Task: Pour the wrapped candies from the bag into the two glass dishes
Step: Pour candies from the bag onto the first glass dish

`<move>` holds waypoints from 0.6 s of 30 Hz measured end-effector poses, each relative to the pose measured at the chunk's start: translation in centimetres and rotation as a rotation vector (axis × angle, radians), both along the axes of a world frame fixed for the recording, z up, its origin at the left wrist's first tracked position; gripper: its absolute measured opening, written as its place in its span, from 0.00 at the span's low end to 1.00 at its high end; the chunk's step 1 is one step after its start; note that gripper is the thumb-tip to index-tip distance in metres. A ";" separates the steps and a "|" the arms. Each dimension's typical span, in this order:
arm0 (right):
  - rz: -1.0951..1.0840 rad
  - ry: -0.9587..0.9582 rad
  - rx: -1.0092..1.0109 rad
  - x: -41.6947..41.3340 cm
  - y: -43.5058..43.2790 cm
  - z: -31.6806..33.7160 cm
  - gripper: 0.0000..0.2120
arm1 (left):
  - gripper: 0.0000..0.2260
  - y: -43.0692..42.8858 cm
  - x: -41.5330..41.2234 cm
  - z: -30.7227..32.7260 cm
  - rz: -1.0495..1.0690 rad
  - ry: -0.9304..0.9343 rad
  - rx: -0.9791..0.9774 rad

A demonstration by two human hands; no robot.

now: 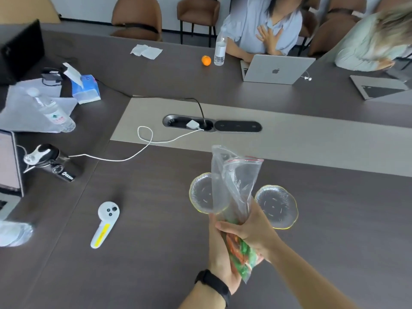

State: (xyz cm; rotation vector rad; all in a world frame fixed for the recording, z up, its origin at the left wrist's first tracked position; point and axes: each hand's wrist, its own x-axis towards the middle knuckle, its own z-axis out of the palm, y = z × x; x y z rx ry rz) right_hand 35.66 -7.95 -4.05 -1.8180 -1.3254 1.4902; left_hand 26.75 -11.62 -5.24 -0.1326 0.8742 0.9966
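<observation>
A clear zip bag (234, 179) with a red seal strip stands upright above the dark table, its mouth at the top. Red and green wrapped candies (242, 250) fill its bottom. My left hand (219, 253), with a black wristband, holds the bag's lower part from the left. My right hand (254, 228) grips the bag's middle from the right. Two empty glass dishes with yellow rims lie flat on the table behind the bag: the left dish (200, 192) is partly covered by the bag, the right dish (277, 206) lies just beyond my right hand.
A white controller (104, 224) lies on the table to the left. A white cable (124, 157) runs from a black device (51, 162) to the socket box (189, 123). Farther off are an orange (206, 60), water bottles, a tissue pack, laptops and two seated people.
</observation>
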 end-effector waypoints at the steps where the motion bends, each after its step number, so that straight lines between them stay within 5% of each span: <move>1: 0.011 -0.008 -0.024 0.3 0.1 -0.1 0.43 | 0.38 -0.4 0.3 0.0 -0.032 0.017 -0.023; 11: 0.152 -0.229 -0.249 3.1 0.9 -0.9 0.38 | 0.55 -2.2 0.9 -4.6 -0.406 0.123 -0.205; 18: 0.181 -0.273 -0.264 3.4 1.8 -2.2 0.28 | 0.31 -0.5 1.3 -5.1 -0.286 0.136 -0.248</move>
